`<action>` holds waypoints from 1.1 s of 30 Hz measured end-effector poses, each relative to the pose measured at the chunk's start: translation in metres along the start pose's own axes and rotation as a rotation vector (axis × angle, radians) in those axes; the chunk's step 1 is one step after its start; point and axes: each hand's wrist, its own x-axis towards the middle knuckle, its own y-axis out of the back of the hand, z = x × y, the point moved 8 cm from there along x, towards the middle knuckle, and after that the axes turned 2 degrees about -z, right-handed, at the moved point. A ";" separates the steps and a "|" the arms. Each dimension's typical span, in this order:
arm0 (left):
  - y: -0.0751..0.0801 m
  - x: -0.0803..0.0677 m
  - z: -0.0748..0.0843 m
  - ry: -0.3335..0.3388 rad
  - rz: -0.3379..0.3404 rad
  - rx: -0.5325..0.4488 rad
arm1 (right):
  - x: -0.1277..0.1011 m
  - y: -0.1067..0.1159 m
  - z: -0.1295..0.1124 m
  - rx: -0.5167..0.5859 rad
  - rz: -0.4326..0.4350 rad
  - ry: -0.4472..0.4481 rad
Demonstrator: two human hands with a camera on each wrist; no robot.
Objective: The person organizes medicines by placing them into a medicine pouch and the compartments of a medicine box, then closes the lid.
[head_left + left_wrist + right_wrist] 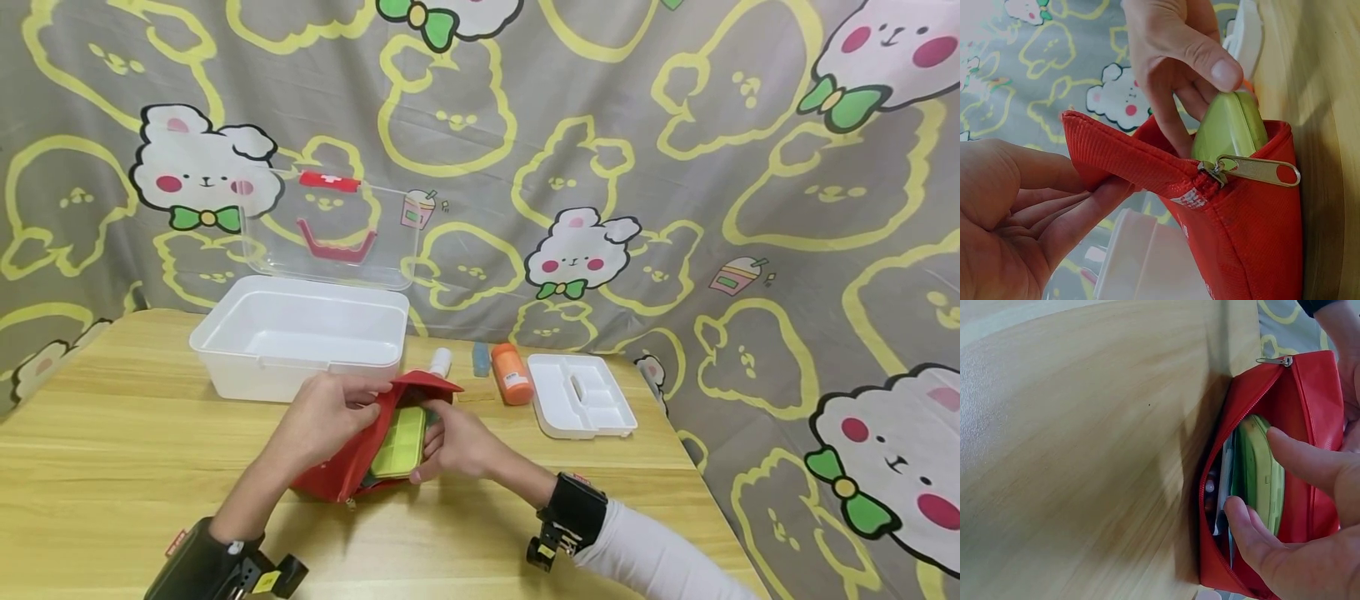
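Note:
A red zippered pouch [348, 458] lies on the table with its mouth open. My left hand [326, 417] pinches the upper edge of the pouch between thumb and fingers, as the left wrist view also shows. Partly inside the pouch is a yellow-green plastic case [400, 442]. My right hand [463, 443] reaches into the opening and grips this case, thumb on one side and fingers on the other. In the right wrist view, flat packets [1225, 487] and small pinkish items [1210, 486] sit beside the case; their kind cannot be told.
Behind the pouch stands a white storage box [300, 333] with its clear lid [330, 225] raised. A white bottle [441, 361], a blue item [480, 360], an orange bottle [512, 375] and a white divided tray [583, 396] stand along the back right.

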 end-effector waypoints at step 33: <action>0.000 0.001 0.002 -0.025 0.015 0.025 | 0.012 -0.013 -0.010 -0.318 0.257 0.086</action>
